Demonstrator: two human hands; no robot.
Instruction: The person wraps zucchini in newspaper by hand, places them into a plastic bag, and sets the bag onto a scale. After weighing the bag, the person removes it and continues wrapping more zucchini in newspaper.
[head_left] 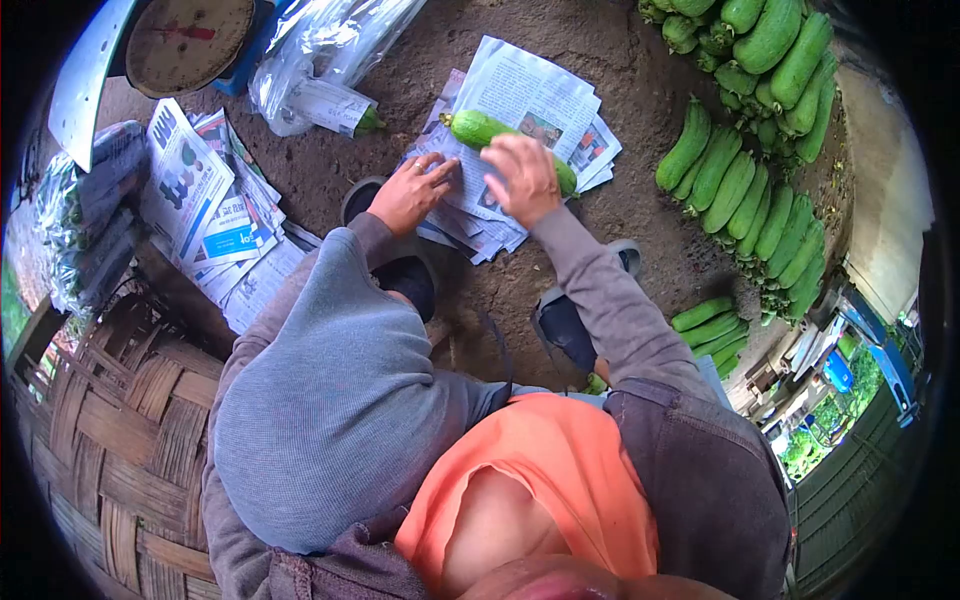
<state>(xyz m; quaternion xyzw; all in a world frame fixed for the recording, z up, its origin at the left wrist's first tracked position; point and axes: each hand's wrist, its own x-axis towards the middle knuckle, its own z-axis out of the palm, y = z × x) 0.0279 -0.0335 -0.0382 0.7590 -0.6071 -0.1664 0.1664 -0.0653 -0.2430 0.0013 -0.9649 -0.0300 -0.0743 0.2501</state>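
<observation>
A green gourd (482,129) lies across a stack of printed newspaper sheets (520,85) on the dirt floor. My left hand (413,192) rests at the left edge of the paper, its fingers apart and nothing in them. Over the right part of the gourd is my right hand (522,178), fingers spread and curved; it hides some of the gourd, and whether it touches it is unclear. Above my left hand, a paper-wrapped gourd (335,108) lies at the mouth of clear plastic bags (320,50).
Rows of green gourds (745,205) lie at the right, with more piled behind. At the left are loose newspapers (225,210), a filled plastic bag (90,215) and a woven basket (130,430). A round-dial scale (188,45) stands at the upper left.
</observation>
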